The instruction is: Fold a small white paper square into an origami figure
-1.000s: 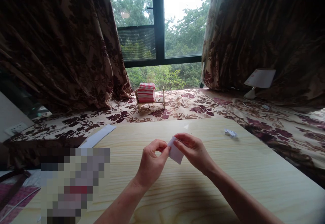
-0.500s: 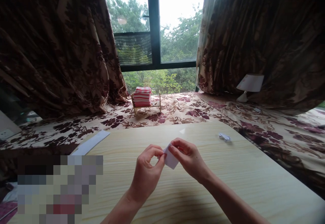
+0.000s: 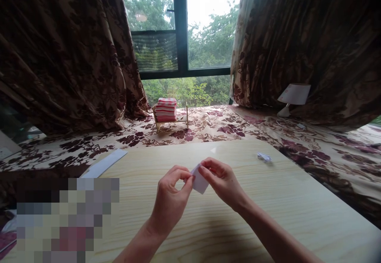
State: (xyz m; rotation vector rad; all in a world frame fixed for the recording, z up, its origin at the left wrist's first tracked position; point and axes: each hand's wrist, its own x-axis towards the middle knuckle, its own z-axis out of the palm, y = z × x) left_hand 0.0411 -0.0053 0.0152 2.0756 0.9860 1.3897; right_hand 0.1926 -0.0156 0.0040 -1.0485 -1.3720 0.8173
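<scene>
A small white piece of paper (image 3: 200,182), seemingly folded, is held just above the wooden table (image 3: 232,223). My left hand (image 3: 172,191) pinches its left edge between thumb and index finger. On the upper right of the paper, my right hand (image 3: 222,179) grips it with thumb and fingers, the fingertips partly hidden behind it. A crumpled or folded bit of white paper (image 3: 264,157) lies on the table off to the right. Near the far edge sits a tiny white triangular scrap (image 3: 213,150).
A white paper strip (image 3: 104,163) lies at the table's left edge, beside a blurred-out patch. Behind the table, a small rack (image 3: 170,122) carries folded striped cloths (image 3: 166,110) on a floral cover. A white lamp (image 3: 295,94) stands at the back right, before the curtain.
The view has tilted down slightly, and the background shifts up a little. Both hands keep their pinch on the paper, with only small finger movement.
</scene>
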